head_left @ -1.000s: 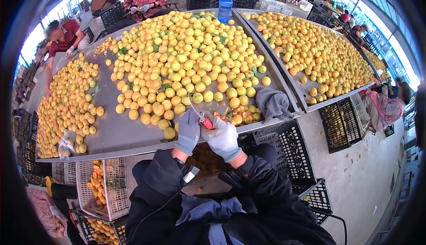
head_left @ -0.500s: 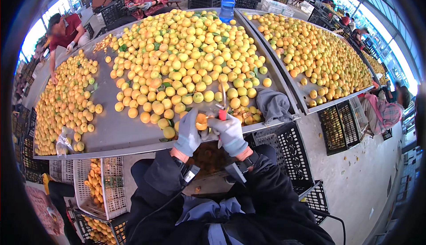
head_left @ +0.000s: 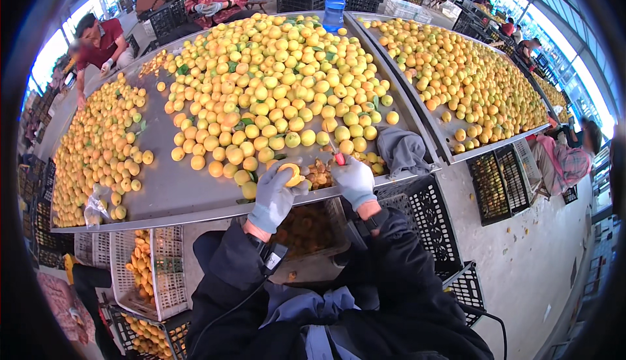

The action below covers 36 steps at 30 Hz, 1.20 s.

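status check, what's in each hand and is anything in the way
Left hand: grip on yellow fruit. Right hand: grip on red-handled tool. Grey cloth to its right, not between the hands.

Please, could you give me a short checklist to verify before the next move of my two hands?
1. Left hand holds a yellow-orange fruit: ok.
2. Right hand holds the red-handled tool: ok.
3. Light-coloured gloves on both hands: ok.
4. Tool apart from the left hand: ok.
5. Table surface between the hands free of scraps: not ok, an orange-brown heap lies there.
6. Tool's tip free of the loose fruits: cannot tell, too small.
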Each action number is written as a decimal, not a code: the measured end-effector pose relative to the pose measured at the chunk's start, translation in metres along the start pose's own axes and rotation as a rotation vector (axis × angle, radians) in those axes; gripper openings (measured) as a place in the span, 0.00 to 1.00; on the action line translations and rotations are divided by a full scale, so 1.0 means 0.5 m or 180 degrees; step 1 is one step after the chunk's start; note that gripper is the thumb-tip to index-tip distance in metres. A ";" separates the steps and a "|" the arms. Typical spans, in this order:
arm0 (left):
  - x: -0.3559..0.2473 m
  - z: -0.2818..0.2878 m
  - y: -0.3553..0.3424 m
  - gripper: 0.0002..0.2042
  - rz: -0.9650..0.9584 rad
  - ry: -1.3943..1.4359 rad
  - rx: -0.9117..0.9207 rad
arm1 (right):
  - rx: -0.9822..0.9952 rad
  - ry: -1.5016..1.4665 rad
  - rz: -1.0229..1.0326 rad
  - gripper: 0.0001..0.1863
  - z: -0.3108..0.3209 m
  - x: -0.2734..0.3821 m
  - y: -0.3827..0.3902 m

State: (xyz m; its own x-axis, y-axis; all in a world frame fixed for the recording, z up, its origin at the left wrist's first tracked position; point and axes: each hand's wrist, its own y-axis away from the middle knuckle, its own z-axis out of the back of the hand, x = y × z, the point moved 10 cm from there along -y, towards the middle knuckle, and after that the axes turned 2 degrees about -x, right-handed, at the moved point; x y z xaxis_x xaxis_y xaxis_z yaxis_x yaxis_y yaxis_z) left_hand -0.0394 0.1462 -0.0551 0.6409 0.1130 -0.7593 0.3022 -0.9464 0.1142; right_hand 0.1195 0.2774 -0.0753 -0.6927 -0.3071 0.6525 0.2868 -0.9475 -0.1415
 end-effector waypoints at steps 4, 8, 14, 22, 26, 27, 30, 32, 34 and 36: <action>-0.010 0.015 -0.010 0.14 -0.0202 -0.0386 -0.0310 | 0.0394 -0.1267 0.0160 0.17 0.018 0.057 0.033; -0.017 0.030 -0.022 0.14 -0.1004 -0.1782 -0.0481 | 0.1056 -0.1553 0.0412 0.13 -0.043 0.115 0.067; -0.033 0.052 0.022 0.11 -0.0814 -0.1034 -0.0905 | 0.0380 -0.1155 0.0339 0.12 -0.018 0.065 0.050; 0.079 0.084 0.160 0.19 -0.1533 -0.5149 0.0137 | 0.0363 0.0804 0.0174 0.21 -0.030 0.020 -0.008; 0.155 0.160 0.146 0.23 0.0021 -0.6041 0.0082 | 0.0263 0.0857 0.0172 0.17 -0.027 -0.005 -0.016; 0.156 0.158 0.147 0.22 -0.0279 -0.5904 0.0251 | 0.0273 0.0843 0.0206 0.17 -0.027 -0.006 -0.014; 0.125 0.149 0.148 0.17 -0.1021 -0.5357 0.0533 | 0.0227 0.0655 0.0341 0.17 -0.030 -0.033 -0.018; 0.027 0.096 0.134 0.13 -0.1268 -0.4871 0.0428 | 0.0103 0.0480 0.0309 0.16 -0.021 -0.038 -0.017; -0.103 0.109 0.110 0.08 -0.1975 -0.5225 -0.0607 | -0.0015 0.0054 0.0153 0.16 -0.002 -0.044 -0.011; -0.189 0.225 0.061 0.14 -0.1870 -0.5702 -0.1796 | -0.0064 -0.0305 0.0019 0.16 0.008 -0.041 -0.003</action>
State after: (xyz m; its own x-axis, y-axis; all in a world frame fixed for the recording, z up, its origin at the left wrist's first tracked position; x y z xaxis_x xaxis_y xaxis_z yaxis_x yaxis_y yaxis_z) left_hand -0.1699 0.0729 -0.0520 -0.8247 -0.4028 -0.3970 0.5595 -0.6835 -0.4688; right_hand 0.1359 0.2858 -0.0857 -0.6242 -0.3038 0.7197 0.2767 -0.9475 -0.1600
